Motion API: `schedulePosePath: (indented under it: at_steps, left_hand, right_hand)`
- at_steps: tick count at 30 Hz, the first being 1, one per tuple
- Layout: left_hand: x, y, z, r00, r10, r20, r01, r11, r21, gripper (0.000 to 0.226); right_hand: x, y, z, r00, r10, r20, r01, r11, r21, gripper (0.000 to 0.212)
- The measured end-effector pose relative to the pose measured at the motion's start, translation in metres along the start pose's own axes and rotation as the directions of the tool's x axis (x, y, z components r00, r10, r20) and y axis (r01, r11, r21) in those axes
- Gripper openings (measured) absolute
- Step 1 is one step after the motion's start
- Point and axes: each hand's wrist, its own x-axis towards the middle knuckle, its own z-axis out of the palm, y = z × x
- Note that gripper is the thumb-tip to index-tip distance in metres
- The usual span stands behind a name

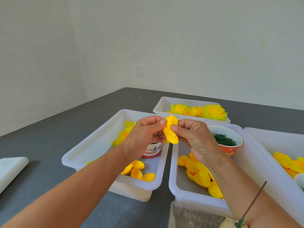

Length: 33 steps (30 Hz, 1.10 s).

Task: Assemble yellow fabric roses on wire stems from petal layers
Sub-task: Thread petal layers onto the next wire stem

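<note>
- My left hand point(144, 137) and my right hand point(195, 139) meet above the gap between two white bins, both pinching one yellow petal layer point(171, 130) — left fingers point(158, 125) curled on its 9 o'clock edge, right fingers point(178, 129) curled on its 3 o'clock edge.
- The petal layer is held up off the counter point(49, 137), folded so one lobe points to 12 o'clock and one to 6.
- The left bin point(98, 137) lies under my left wrist; loose yellow petals point(136, 171) lie at its 6 o'clock end and more at 11 o'clock, with a red-and-white paper cup point(153, 150) partly hidden behind my hand.
- The middle bin point(174, 178) holds a pile of petals point(200, 175) and, at its 1 o'clock corner, a red cup of dark green rings point(224, 139).
- At 12 o'clock a far bin point(160, 106) holds finished yellow roses point(212, 111).
- At 3 o'clock a further bin point(263, 139) holds more yellow pieces.
- A thin wire stem point(254, 199) slants up near my right forearm at 5 o'clock — its lower end has a green tip.
- A white flat object point(11, 168) lies at 9 o'clock on the counter.
</note>
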Motion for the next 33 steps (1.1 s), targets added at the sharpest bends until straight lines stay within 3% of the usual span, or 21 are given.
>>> schedulePosePath:
  at_steps: [2, 4, 8, 22, 27, 31, 33]
  left_hand:
    - [0.001, 0.003, -0.003, 0.996, -0.062, 0.061, 0.069, 0.991, -0.114, 0.013]
    - [0.002, 0.002, -0.004, 0.998, -0.054, 0.039, 0.058, 0.991, -0.124, 0.012]
    - [0.002, -0.002, -0.001, 0.999, 0.011, -0.043, -0.011, 1.0, -0.021, 0.015]
    - [-0.001, -0.002, 0.004, 0.987, 0.109, -0.117, -0.087, 0.979, 0.183, 0.014]
    - [-0.005, 0.001, 0.007, 0.986, 0.142, -0.084, -0.127, 0.977, 0.169, 0.013]
    - [-0.006, 0.002, 0.005, 0.985, 0.155, -0.072, -0.144, 0.98, 0.138, 0.028]
    - [-0.007, 0.003, 0.004, 0.986, 0.161, -0.048, -0.154, 0.98, 0.128, 0.027]
  right_hand:
    - [-0.001, -0.001, 0.002, 0.999, 0.025, 0.037, -0.028, 0.996, 0.085, 0.018]
    - [-0.001, -0.001, 0.004, 0.999, 0.03, -0.018, -0.029, 0.998, 0.064, 0.017]
    - [0.0, -0.001, 0.002, 0.993, 0.016, -0.12, -0.021, 0.999, -0.037, 0.016]
    - [-0.004, -0.004, 0.002, 0.98, -0.143, -0.136, 0.1, 0.955, -0.279, 0.016]
    - [-0.001, -0.003, -0.001, 0.972, -0.101, -0.211, 0.069, 0.986, -0.155, 0.011]
    - [-0.002, -0.003, 0.001, 0.989, 0.07, -0.129, -0.065, 0.997, 0.038, 0.028]
    - [-0.001, -0.004, 0.002, 0.987, 0.138, -0.083, -0.126, 0.983, 0.132, 0.019]
